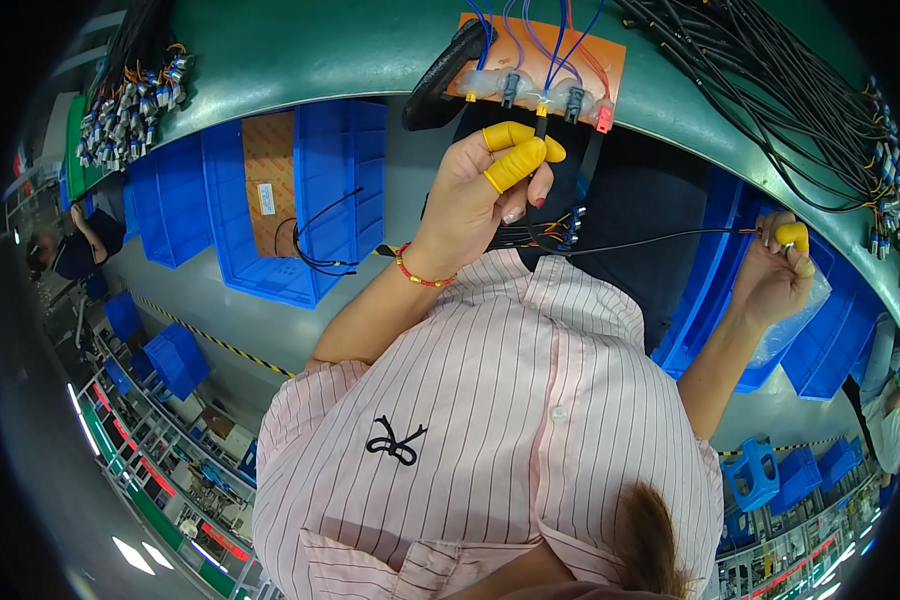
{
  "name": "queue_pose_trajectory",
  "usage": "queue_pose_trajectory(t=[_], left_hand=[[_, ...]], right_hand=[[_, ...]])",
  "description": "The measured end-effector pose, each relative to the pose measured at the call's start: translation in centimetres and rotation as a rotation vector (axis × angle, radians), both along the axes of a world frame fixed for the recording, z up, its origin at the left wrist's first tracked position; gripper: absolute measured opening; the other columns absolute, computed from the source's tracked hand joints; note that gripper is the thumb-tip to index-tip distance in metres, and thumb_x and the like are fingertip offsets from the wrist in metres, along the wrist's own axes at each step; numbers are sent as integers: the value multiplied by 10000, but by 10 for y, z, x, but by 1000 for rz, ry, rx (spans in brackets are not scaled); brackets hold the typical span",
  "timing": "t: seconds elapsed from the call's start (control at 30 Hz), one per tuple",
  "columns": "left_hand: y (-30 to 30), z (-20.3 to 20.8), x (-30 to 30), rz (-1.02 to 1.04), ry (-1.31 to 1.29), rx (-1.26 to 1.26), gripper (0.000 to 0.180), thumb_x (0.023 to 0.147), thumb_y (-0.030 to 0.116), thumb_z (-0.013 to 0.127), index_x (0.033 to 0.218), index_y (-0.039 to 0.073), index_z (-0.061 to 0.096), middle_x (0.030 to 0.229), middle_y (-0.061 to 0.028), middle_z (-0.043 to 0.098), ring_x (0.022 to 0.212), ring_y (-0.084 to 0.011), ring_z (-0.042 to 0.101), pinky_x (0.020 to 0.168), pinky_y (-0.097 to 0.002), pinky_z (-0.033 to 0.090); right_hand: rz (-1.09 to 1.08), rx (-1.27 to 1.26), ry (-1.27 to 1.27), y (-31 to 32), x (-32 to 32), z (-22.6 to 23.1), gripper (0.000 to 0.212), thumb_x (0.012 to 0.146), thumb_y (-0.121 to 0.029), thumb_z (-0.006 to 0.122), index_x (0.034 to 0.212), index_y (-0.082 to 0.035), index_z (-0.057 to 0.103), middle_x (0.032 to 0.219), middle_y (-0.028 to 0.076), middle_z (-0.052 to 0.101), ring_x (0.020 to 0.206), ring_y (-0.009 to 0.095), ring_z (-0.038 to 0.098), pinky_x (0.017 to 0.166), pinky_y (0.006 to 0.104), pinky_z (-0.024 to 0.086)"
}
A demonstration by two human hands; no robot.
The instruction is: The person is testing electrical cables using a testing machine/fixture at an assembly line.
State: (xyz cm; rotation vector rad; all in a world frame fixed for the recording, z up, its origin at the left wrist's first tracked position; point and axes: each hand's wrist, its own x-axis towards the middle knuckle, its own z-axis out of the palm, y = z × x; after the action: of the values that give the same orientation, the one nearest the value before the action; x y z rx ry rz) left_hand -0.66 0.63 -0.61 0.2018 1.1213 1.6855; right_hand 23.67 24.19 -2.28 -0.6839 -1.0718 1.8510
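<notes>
My left hand (490, 185), with yellow finger cots on thumb and finger, pinches the black end of a cable (541, 127). That end meets a yellow socket (542, 108) on the front edge of an orange board (598, 70). Along the board, whitish glue fixes several small sockets in yellow, dark and red, with blue, purple and red wires behind them. Off to the right, my right hand (775, 265) has its fingers closed on the wire end of a black cable (660, 238). This cable stretches toward my left hand; its middle is partly hidden.
The green bench (300, 70) carries black cable bundles (760, 90) at right and connector-ended cables (135, 110) at left. A thick black object (448, 80) touches the board. Blue bins (350, 190) stand below the bench edge. Other people (90, 240) are in the background.
</notes>
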Motion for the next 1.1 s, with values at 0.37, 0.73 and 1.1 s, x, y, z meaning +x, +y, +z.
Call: queue_pose_trajectory(t=[0.37, 0.73, 1.1], left_hand=[[1, 11, 0, 91, -274, 44, 268, 997, 162, 443, 1093, -62, 554, 641, -8, 482, 469, -12, 311, 468, -178, 271], [9, 6, -3, 43, -153, 71, 287, 996, 197, 441, 1057, -48, 577, 645, -35, 523, 456, -23, 356, 459, -175, 309], [15, 18, 0, 23, -18, -13, 308, 1017, 269, 430, 948, 6, 575, 559, -18, 479, 418, -40, 347, 441, -189, 292]], right_hand=[[32, 10, 35, 0, 1, -1, 215, 764, -212, 462, 767, 3, 480, 710, 80, 401, 730, 180, 351, 757, 330, 291], [68, 66, 30, -5, -5, 8, 219, 780, -234, 457, 679, -47, 403, 690, 57, 338, 692, 160, 306, 694, 312, 257], [-77, 25, 66, -10, -3, 17, 282, 827, -250, 456, 635, -79, 340, 665, 35, 311, 642, 135, 277, 622, 286, 231]])
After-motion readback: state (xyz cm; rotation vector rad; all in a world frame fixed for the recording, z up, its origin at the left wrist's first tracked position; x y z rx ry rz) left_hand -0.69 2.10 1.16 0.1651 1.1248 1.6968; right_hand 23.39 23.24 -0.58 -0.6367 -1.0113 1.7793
